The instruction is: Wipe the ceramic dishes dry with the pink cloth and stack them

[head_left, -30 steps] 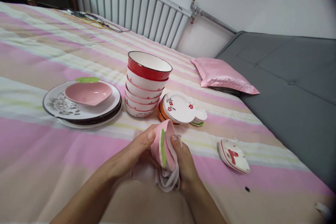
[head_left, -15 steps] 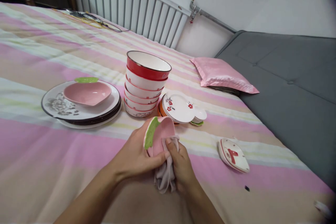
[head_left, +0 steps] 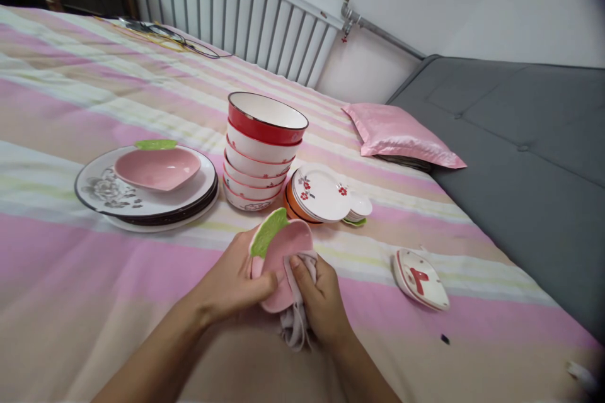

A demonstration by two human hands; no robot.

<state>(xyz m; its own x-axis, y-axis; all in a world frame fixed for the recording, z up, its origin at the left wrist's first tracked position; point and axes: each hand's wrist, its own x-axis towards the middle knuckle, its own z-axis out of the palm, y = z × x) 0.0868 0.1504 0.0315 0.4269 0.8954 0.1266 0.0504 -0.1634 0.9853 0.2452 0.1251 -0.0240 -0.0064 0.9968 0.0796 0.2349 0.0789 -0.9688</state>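
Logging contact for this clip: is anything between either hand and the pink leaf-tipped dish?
Yes, on one side. A pale cloth lies between the right hand and the pink dish. The left hand grips the dish bare, with its thumb on the inside.

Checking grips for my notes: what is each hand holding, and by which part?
The left hand holds the pink dish by its rim below the green leaf; the right hand grips a bunched pale cloth, pressing it against the dish's inside.
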